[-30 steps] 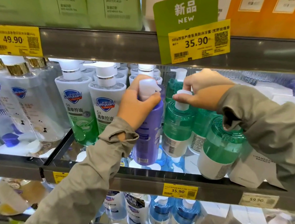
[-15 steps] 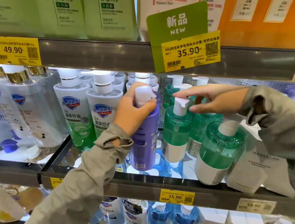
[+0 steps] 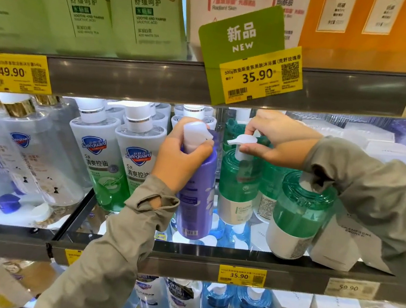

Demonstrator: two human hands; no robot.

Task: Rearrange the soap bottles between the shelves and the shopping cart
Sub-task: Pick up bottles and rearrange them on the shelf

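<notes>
A purple pump bottle stands upright on the middle shelf. My left hand grips its neck and white pump head. Right beside it stands a green pump bottle with a white pump. My right hand pinches that white pump head from above and behind. Another green bottle stands further right, under my right sleeve, with more green bottles behind. The shopping cart is out of view.
White Safeguard bottles with green bases stand left of the purple bottle, clear gold-capped bottles further left. White boxes fill the right end. Green refill pouches sit on the shelf above, blue bottles below. Yellow price tags line the edges.
My right hand has closed from a flat reach onto the green bottle's pump head, and the spout now points left. My left hand keeps its hold on the purple bottle.
</notes>
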